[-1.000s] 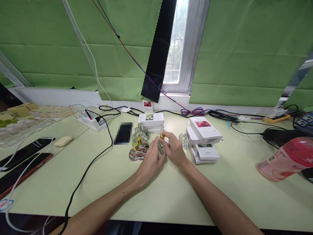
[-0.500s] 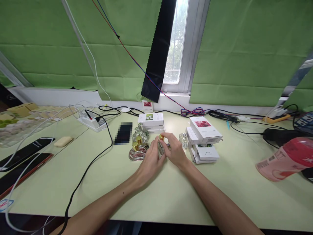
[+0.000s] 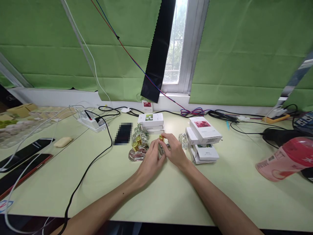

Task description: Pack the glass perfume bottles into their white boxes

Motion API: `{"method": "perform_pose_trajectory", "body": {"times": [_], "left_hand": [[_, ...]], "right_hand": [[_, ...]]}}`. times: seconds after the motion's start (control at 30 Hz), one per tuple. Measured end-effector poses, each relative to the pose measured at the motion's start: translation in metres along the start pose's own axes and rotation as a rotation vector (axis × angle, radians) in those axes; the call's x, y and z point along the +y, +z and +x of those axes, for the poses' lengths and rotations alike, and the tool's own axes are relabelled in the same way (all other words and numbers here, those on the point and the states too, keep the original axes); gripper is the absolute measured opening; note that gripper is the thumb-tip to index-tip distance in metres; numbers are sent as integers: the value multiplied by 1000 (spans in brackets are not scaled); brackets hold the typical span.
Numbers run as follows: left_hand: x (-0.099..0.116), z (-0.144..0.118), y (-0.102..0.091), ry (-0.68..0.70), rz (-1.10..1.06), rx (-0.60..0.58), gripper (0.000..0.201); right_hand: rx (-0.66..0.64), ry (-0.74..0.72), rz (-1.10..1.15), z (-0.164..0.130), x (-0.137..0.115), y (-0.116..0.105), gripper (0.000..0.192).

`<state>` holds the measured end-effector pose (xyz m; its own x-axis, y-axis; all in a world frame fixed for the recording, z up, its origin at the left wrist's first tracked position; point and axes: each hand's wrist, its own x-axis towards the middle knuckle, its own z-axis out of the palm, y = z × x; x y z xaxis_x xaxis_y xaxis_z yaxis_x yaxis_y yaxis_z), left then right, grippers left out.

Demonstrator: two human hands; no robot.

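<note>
Both hands meet around a small glass perfume bottle [image 3: 160, 148] with a gold cap, standing on the table. My left hand [image 3: 151, 160] is closed on its glass body from the left side. The fingers of my right hand [image 3: 174, 151] pinch the gold cap [image 3: 161, 138] from the right. Much of the bottle is hidden by my fingers. Left of my hands stands a row of several similar bottles [image 3: 138, 152] with gold and silver-green caps. Another clear bottle [image 3: 183, 141] is just right of my right hand.
White printed boxes [image 3: 205, 130] are stacked at the right, and more boxes [image 3: 151, 120] lie behind the bottles. A pink drink bottle [image 3: 278, 163] lies at far right. Phones [image 3: 24, 151], a power strip [image 3: 91, 123] and a black cable [image 3: 86, 169] occupy the left.
My hands stay around the bottle almost unmoved. The fingers of my right hand shift very slightly at the gold cap. Everything else is the same.
</note>
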<state>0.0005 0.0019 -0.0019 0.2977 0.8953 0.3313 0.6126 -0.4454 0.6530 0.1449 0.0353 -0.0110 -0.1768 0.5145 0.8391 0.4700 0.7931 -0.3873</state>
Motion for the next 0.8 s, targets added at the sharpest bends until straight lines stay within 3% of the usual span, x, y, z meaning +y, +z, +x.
{"method": "perform_pose_trajectory", "body": {"times": [0.4,0.8], "left_hand": [[-1,0,1,7,5,-2,29],[-3,1,0,31,-15,6,40]], "right_hand": [[-37,5,-7,1,0,-2,24],[-35,-24,-3,1,-1,-3,31]]}}
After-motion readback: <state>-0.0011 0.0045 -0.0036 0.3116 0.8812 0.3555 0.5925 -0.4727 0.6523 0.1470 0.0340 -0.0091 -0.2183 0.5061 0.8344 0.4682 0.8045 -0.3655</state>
